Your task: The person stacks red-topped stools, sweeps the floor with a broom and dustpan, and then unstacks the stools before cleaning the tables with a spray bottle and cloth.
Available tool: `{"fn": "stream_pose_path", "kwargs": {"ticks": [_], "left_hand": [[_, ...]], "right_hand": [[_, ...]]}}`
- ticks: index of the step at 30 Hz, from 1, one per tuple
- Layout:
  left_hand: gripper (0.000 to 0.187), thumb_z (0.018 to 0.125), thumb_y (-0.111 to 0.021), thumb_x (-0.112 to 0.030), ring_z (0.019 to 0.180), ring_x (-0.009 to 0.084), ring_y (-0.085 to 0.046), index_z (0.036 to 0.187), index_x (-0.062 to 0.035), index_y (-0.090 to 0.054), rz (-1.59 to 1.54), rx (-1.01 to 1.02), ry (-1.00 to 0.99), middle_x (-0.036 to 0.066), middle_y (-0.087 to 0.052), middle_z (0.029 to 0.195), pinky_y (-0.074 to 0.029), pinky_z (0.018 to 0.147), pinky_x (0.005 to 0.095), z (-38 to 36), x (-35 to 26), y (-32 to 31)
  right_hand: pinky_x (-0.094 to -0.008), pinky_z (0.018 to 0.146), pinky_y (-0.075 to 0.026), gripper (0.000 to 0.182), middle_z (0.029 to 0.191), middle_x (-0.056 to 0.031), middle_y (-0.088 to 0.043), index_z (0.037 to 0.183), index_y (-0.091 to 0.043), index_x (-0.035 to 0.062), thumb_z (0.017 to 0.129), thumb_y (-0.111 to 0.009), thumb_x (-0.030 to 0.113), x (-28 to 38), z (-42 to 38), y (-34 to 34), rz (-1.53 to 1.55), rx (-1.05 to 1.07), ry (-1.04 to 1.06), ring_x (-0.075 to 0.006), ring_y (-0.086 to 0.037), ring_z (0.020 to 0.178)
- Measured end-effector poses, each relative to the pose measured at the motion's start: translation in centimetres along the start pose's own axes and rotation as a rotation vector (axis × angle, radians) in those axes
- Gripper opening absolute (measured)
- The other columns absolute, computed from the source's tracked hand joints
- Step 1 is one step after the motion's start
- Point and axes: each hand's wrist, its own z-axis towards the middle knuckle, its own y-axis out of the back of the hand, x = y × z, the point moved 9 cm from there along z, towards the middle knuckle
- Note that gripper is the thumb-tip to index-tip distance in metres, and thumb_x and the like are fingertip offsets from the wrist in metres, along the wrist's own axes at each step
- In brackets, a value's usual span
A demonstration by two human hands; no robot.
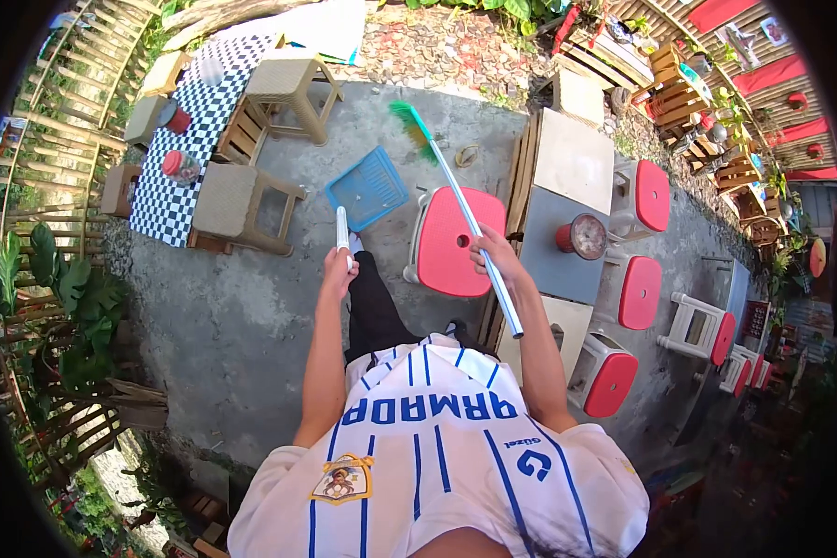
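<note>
Both hands of you are closed: the L hand [340, 270] grips the white handle [342, 231] of the blue dustpan [367, 189], & the R hand [495, 256] is clenched round the shaft of the broom [447, 177].

Largest is the grey concrete floor [251, 344], w/ tables at both sides of you. On your L stands the checkered table [216, 102], w/ woven stools [228, 200] beside it. On your R is the long table [553, 251], w/ a dark grey middle & pale ends; more red-topped stools [640, 293] stand along its far side.

Closer to you, the red stool [442, 251] is btw. the dustpan & the long table, & the broom shaft passes above its seat. The green bristles [412, 130] point away from you, near the R far corner of the dustpan; if they touch the floor, I cannot tell.

Smaller things: a round container [586, 236] is on the grey part, & a jar w/ red lid [179, 167] is on the checkered cloth. Smallest, a pale curved item [467, 155] lies on the floor, R of the bristles; its kind is unclear.
</note>
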Motion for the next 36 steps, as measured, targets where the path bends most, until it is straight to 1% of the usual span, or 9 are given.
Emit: {"fn": "stream_pose_path", "kwargs": {"ticks": [2, 8, 13, 18, 25, 28, 29, 32, 36], "left_hand": [[0.011, 0.087, -0.05, -0.009, 0.058, 0.0114, -0.05, 0.096, -0.0067, -0.045, 0.024, 0.037, 0.078, 0.004, -0.049, 0.075, -0.039, 0.044, 0.0228, 5.0, -2.9, -1.0], [0.029, 0.087, -0.051, -0.025, 0.054, 0.0099, -0.05, 0.107, -0.0051, -0.047, 0.51, 0.08, 0.186, 0.004, -0.054, 0.076, -0.037, 0.042, 0.0243, 13.6, -12.5, -2.3], [0.025, 0.088, -0.049, -0.026, 0.049, 0.0096, -0.046, 0.105, -0.0068, -0.047, 0.634, 0.287, 0.27, 0.003, -0.047, 0.067, -0.032, 0.039, 0.0254, 18.0, -17.2, -4.2], [0.022, 0.089, -0.05, -0.027, 0.046, 0.0086, -0.04, 0.098, -0.0074, -0.046, 0.581, 0.302, 0.41, 0.001, -0.04, 0.065, -0.029, 0.038, 0.0258, 22.1, -17.2, -7.6], [0.024, 0.09, -0.051, -0.031, 0.047, 0.0094, -0.039, 0.092, -0.0096, -0.042, 0.7, 0.45, 0.511, 0.001, -0.038, 0.065, -0.029, 0.039, 0.0254, 27.8, -14.9, -15.1], [0.024, 0.091, -0.051, -0.032, 0.047, 0.0099, -0.039, 0.089, -0.0103, -0.041, 0.643, 0.433, 0.552, 0.001, -0.038, 0.065, -0.03, 0.04, 0.0253, 30.0, -13.8, -17.9], [0.025, 0.091, -0.052, -0.033, 0.047, 0.01, -0.039, 0.089, -0.0105, -0.041, 0.607, 0.422, 0.564, 0.001, -0.039, 0.065, -0.03, 0.041, 0.0253, 30.6, -13.8, -19.0], [0.029, 0.092, -0.055, -0.037, 0.047, 0.0103, -0.039, 0.092, -0.0112, -0.04, 0.557, 0.411, 0.613, 0.001, -0.039, 0.065, -0.032, 0.041, 0.0256, 31.5, -13.0, -21.3], [0.035, 0.093, -0.056, -0.042, 0.047, 0.0111, -0.04, 0.101, -0.0121, -0.041, 0.682, 0.374, 0.597, 0.001, -0.039, 0.064, -0.033, 0.042, 0.0269, 35.3, -12.0, -22.3]], "right_hand": [[-0.0223, 0.043, -0.039, 0.055, 0.075, -0.0023, -0.046, 0.145, -0.024, 0.009, 0.095, -0.047, 0.009, 1.3, 4.2, -0.7, 0.02, -0.104, 0.036, -0.0084, -0.045, 0.054], [-0.0238, 0.044, -0.041, 0.049, 0.073, 0.0003, -0.045, 0.141, -0.029, 0.012, 0.096, -0.048, 0.012, 4.7, 15.5, -5.9, -0.051, -0.337, 0.044, -0.008, -0.045, 0.054], [-0.0249, 0.045, -0.042, 0.05, 0.071, 0.0005, -0.045, 0.142, -0.028, 0.0121, 0.096, -0.047, 0.01, 4.7, 18.0, -7.0, -0.025, -0.45, 0.04, -0.0081, -0.046, 0.055], [-0.0252, 0.045, -0.042, 0.051, 0.071, 0.0003, -0.045, 0.143, -0.029, 0.0113, 0.095, -0.046, 0.007, 5.6, 16.5, -6.5, -0.021, -0.509, 0.084, -0.0085, -0.046, 0.055], [-0.0286, 0.044, -0.046, 0.033, 0.068, -0.0006, -0.046, 0.125, -0.04, 0.0046, 0.092, -0.043, 0.005, 7.0, 17.1, -2.3, 0.084, -0.683, 0.175, -0.0107, -0.049, 0.051], [-0.0297, 0.044, -0.047, 0.036, 0.067, -0.0012, -0.046, 0.129, -0.038, 0.0045, 0.093, -0.043, 0.006, 7.2, 19.2, 0.6, 0.127, -0.694, 0.175, -0.0112, -0.05, 0.051], [-0.0291, 0.046, -0.045, 0.048, 0.069, 0.0, -0.044, 0.14, -0.03, 0.0082, 0.096, -0.047, 0.01, 7.2, 19.6, 1.3, 0.144, -0.699, 0.118, -0.0104, -0.047, 0.053], [-0.0293, 0.046, -0.046, 0.055, 0.068, -0.0006, -0.045, 0.145, -0.024, 0.0081, 0.095, -0.048, 0.011, 8.4, 20.7, 3.7, 0.052, -0.765, 0.047, -0.0108, -0.048, 0.053], [-0.0299, 0.047, -0.047, 0.06, 0.076, -0.0072, -0.057, 0.149, -0.021, 0.0066, 0.095, -0.047, 0.01, 7.0, 23.8, 9.0, -0.154, -0.849, 0.042, -0.012, -0.055, 0.056]]}}
